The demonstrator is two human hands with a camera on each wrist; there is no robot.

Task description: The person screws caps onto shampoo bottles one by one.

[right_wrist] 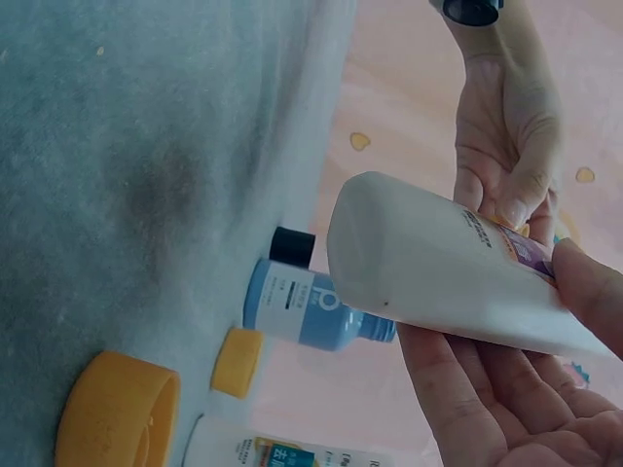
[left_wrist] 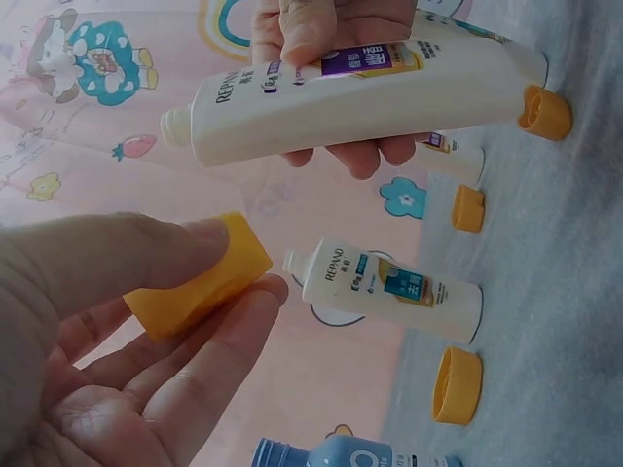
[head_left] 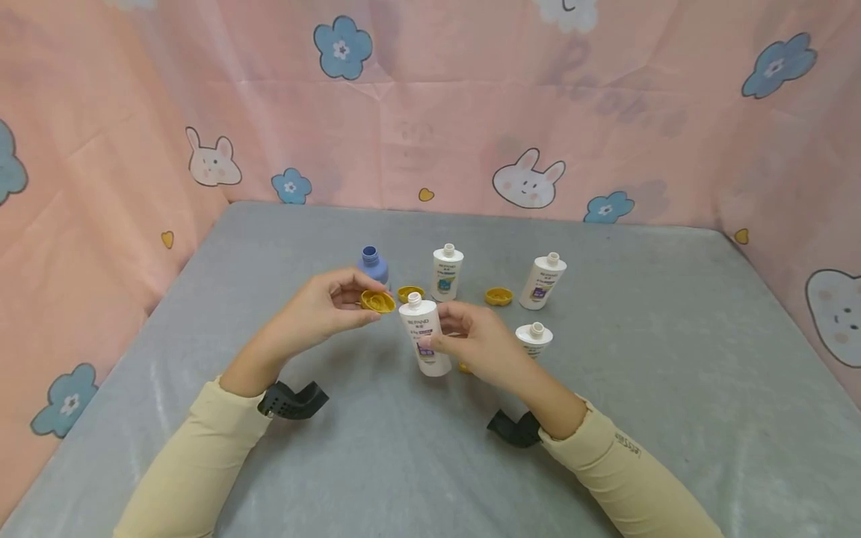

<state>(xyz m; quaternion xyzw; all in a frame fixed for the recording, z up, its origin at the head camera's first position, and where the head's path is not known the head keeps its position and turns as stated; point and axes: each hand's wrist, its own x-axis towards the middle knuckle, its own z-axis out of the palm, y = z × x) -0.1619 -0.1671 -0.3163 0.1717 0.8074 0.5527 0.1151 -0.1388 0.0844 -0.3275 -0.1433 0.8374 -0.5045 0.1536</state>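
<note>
Between the thumb and fingers of my left hand (head_left: 329, 306) is a yellow cap (left_wrist: 201, 277), its hollow side turned toward the head camera. My right hand (head_left: 480, 340) grips a white shampoo bottle (head_left: 424, 332) with a purple label, held above the table and slightly tilted. That bottle has no cap, and its bare neck stands close to the yellow cap, apart from it. In the right wrist view the bottle's base (right_wrist: 365, 243) faces the camera, and the left hand (right_wrist: 511, 146) shows beyond it.
Uncapped white bottles stand behind (head_left: 447, 273), at back right (head_left: 543, 280), and by the right wrist (head_left: 534, 338). An uncapped blue bottle (head_left: 373, 263) is partly behind the left hand, with a black cap (right_wrist: 293, 247) beside it. Yellow caps (head_left: 498, 297) lie among them on the grey table (head_left: 377, 456).
</note>
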